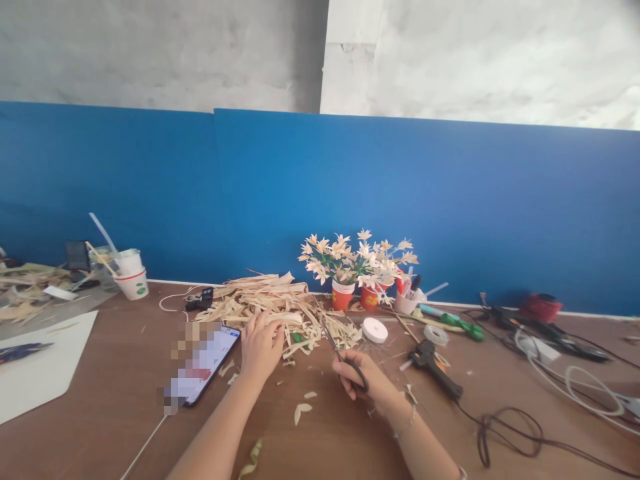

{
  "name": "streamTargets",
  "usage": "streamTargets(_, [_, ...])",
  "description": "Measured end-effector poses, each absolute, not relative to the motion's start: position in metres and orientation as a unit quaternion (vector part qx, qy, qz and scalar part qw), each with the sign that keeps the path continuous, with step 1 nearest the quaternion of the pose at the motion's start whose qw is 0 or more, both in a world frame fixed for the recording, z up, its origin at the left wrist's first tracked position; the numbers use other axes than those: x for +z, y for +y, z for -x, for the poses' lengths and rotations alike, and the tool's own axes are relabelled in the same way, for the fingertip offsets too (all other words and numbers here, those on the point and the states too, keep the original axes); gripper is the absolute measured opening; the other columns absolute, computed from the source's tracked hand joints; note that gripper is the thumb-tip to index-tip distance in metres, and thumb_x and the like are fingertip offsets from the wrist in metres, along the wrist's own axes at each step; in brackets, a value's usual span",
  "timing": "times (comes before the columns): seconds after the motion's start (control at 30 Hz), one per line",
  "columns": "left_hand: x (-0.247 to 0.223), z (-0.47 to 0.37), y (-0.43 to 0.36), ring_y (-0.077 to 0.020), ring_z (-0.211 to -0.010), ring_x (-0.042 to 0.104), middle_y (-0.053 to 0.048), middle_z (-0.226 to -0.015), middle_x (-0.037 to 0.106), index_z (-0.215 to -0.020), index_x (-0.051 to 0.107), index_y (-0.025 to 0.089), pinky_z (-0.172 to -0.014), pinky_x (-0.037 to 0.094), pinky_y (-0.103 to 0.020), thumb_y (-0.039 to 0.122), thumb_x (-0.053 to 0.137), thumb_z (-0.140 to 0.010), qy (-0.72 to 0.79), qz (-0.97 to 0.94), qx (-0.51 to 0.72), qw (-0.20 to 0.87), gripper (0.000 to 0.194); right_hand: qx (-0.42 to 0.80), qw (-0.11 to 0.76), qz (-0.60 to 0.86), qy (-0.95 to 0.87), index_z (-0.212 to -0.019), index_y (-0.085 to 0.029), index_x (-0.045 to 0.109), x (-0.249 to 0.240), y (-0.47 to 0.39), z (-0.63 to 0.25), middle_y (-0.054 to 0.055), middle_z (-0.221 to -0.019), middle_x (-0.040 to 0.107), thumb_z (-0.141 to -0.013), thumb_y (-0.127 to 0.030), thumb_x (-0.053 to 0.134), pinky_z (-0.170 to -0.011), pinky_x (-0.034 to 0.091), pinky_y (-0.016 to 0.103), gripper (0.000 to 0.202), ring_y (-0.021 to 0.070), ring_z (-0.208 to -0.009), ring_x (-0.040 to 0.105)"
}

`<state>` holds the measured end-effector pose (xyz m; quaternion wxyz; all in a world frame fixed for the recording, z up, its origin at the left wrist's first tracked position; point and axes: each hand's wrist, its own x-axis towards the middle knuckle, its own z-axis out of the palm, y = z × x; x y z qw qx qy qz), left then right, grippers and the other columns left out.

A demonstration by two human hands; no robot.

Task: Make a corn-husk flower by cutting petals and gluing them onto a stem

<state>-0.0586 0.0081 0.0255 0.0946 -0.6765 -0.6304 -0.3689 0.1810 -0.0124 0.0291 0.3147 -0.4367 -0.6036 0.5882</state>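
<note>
My left hand [261, 343] rests with fingers spread on the near edge of a pile of pale dried strips [270, 293]. In my right hand [361, 379] is a pair of dark-handled scissors [333, 339], its blades pointing up and left towards the strips. A few small cut pieces [301, 411] lie on the brown table between my forearms. Just left of my left hand is a lit phone [207, 367] with a cable. Behind the pile's right end, pale handmade flowers [340, 253] stand in red paper cups [341, 297].
A white tape roll [375, 330], a clear tape roll [436, 335] and a black glue gun [435, 370] with a looping cord lie to the right. White cables [575, 387] run at far right. Paper cups [133, 283] and white board [45, 360] are left. A blue partition [250, 200] stands behind.
</note>
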Motion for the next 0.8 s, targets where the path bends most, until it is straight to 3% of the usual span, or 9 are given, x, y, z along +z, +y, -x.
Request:
streamTargets(0.2, [0.01,0.057,0.014,-0.0326,-0.127,0.034,-0.01,-0.13,0.052,-0.091,0.067,0.021,-0.101,0.013,-0.064,0.035,0.037,-0.088,-0.656,0.696,-0.288,0.047,0.034,0.596,0.314,0.435,-0.598,-0.07,-0.018,0.046,0.032,-0.015,-0.179,-0.008,-0.042,0.049,-0.072,-0.047,0.062,-0.031,0.013,0.016,0.033,0.004,-0.031,0.037])
streamTargets(0.4, [0.01,0.055,0.015,-0.0317,-0.131,0.029,-0.013,-0.132,0.05,-0.112,0.059,0.018,-0.101,0.008,-0.066,0.034,0.034,-0.089,-0.669,0.69,-0.276,0.035,0.037,0.592,0.312,0.44,-0.599,-0.071,-0.018,0.048,0.032,-0.015,-0.178,-0.008,-0.042,0.049,-0.07,-0.049,0.062,-0.031,0.014,0.016,0.034,0.0042,-0.031,0.037])
streamTargets(0.53, [0.021,0.051,0.01,-0.031,-0.13,0.03,-0.013,-0.129,0.052,-0.112,0.058,0.017,-0.103,0.005,-0.064,0.031,0.036,-0.089,-0.646,0.687,-0.325,0.076,0.035,0.596,0.322,0.44,-0.59,-0.072,-0.018,0.048,0.029,-0.014,-0.178,-0.007,-0.044,0.049,-0.069,-0.049,0.062,-0.032,0.014,0.016,0.034,0.0049,-0.032,0.039])
streamTargets(0.67, [0.04,0.045,-0.001,-0.0284,-0.124,0.04,-0.01,-0.115,0.062,-0.103,0.062,0.019,-0.105,0.008,-0.06,0.025,0.037,-0.088,-0.573,0.717,-0.381,0.114,0.029,0.549,0.413,0.452,-0.569,-0.081,-0.019,0.05,0.024,-0.009,-0.173,-0.005,-0.052,0.051,-0.067,-0.05,0.065,-0.036,0.025,0.018,0.038,0.0087,-0.042,0.045])
streamTargets(0.8, [0.052,0.034,-0.014,-0.0239,-0.119,0.047,-0.007,-0.097,0.068,-0.091,0.065,0.019,-0.107,0.018,-0.052,0.017,0.037,-0.087,-0.431,0.805,-0.394,0.102,0.028,0.439,0.559,0.443,-0.547,-0.091,-0.02,0.051,0.028,-0.008,-0.168,0.001,-0.077,0.057,-0.059,-0.047,0.073,-0.061,0.044,0.026,0.047,0.0165,-0.07,0.054])
